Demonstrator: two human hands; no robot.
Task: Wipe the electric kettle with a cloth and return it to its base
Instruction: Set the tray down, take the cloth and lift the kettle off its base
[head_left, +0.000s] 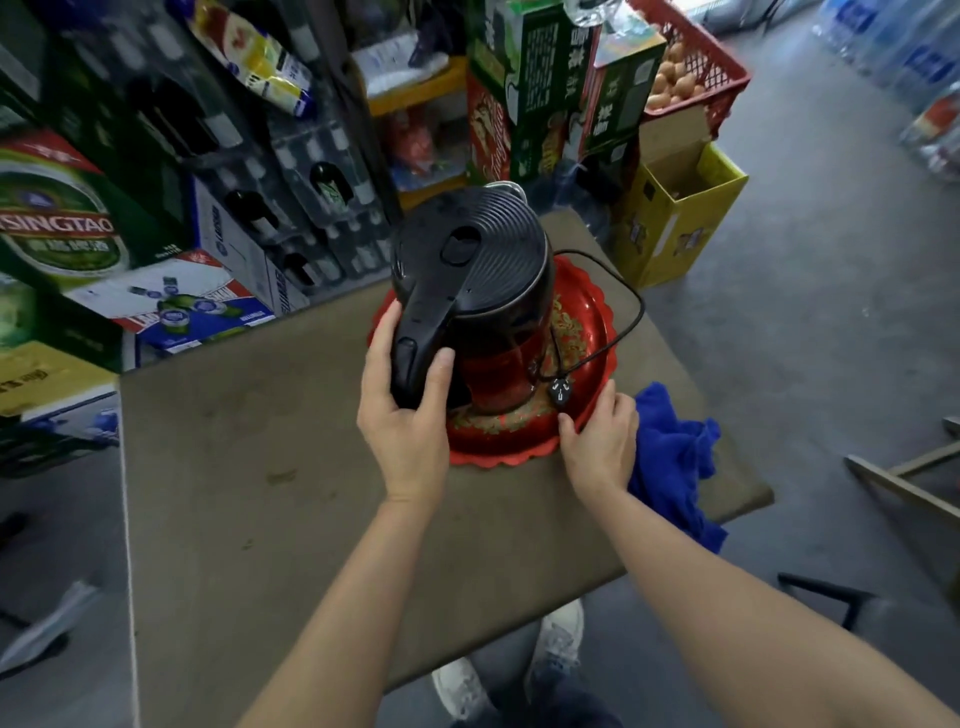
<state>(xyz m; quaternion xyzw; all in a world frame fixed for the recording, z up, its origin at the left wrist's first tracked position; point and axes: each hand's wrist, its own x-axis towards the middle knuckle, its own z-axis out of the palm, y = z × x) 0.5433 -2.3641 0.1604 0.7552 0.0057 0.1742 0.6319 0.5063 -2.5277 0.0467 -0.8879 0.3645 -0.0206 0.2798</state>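
Observation:
A black electric kettle (483, 260) with a ribbed lid stands upright in a red scalloped tray (587, 322) on a brown table. My left hand (405, 395) is closed around the kettle's handle. My right hand (597, 431) grips the tray's near right rim, fingers over the edge. A black power cord (631, 306) loops across the tray and ends in a plug (561, 391) lying in the tray near my right hand. A crumpled blue cloth (675, 457) lies on the table just right of my right hand, untouched. The kettle hides its base.
The brown table (260, 467) has bare surface to the left and front. Beer cartons and bottle crates crowd the left and back. A yellow open carton (680, 218) and a red crate of eggs (691, 73) stand behind right. Grey floor lies to the right.

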